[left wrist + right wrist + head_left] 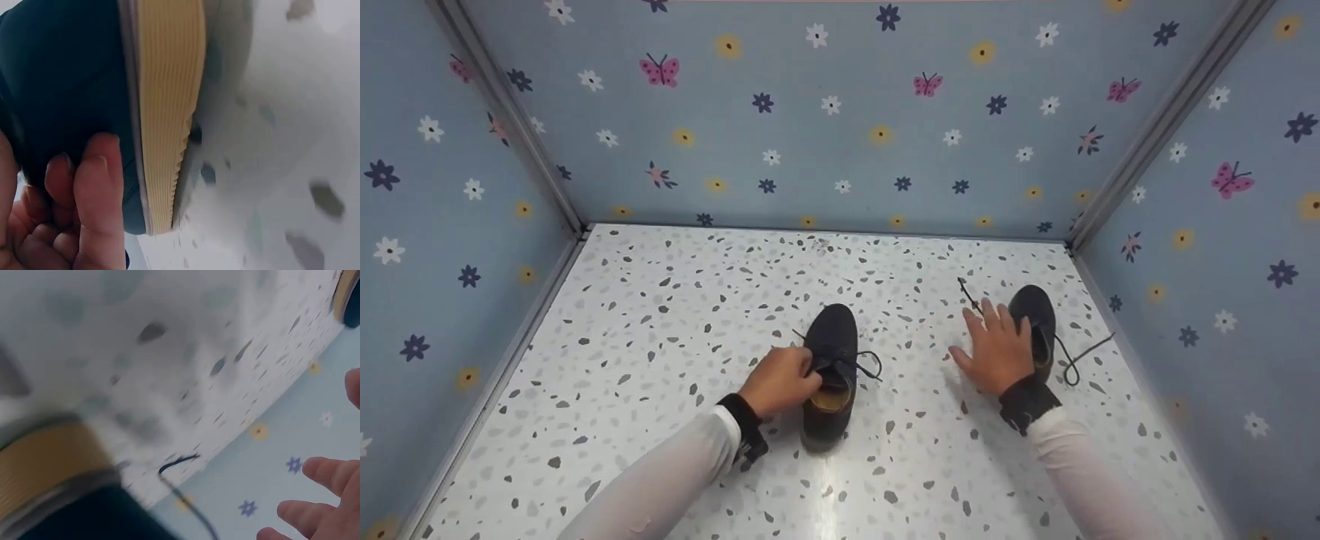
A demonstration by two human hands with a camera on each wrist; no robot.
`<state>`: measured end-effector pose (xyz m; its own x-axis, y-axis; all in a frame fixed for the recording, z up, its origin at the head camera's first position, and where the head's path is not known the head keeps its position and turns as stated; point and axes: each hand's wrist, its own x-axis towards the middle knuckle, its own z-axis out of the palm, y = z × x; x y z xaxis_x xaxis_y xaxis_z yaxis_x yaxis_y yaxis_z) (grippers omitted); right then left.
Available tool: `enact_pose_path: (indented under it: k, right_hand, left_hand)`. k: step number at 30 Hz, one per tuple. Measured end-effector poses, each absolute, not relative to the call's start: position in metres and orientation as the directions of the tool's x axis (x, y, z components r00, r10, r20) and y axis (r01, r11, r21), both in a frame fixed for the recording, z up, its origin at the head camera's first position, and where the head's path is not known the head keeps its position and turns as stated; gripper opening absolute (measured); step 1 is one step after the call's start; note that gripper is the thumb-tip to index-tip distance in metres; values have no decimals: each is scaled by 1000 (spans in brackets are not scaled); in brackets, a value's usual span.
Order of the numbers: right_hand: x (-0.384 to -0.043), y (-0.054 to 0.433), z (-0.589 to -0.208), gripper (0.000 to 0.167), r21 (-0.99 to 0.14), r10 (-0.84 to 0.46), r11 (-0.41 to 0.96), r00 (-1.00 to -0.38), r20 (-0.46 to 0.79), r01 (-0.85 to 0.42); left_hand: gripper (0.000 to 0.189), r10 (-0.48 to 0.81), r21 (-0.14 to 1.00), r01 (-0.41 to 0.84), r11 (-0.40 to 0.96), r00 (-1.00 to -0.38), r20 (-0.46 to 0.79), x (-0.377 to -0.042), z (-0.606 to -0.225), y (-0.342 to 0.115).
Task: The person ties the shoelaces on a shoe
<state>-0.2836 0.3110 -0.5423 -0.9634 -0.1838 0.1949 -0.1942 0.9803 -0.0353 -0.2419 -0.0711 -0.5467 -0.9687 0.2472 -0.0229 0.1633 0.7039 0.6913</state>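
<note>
Navy shoe [835,325], left hand [781,380] pinching laces [837,359]

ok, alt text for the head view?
A person's left grip pinches at the left dark shoe, near its opening; the right grip, spread open, overlaps the right dark shoe in view, whose laces trail loose. Speckled white floor, blue walls printed with flowers and butterflies.

On the speckled white floor [915,420], 1 dark low lace-up shoe [836,330] lies left of another dark lace-up shoe [1031,304], before the flowered blue wall [810,135].
</note>
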Motion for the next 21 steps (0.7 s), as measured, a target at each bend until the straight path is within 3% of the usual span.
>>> enact_pose_path:
  k: [15,21]
  right_hand:
    - [-283,386,-525,79,-324,49,946,-998,48,31]
    - [-292,411,-525,81,-503,83,849,-980,-181,165]
  left_hand:
    - [21,79,699,54,713,-997,-4,-269,-542,-153]
    - [20,48,691,8,723,-998,-39,-281,-543,-185]
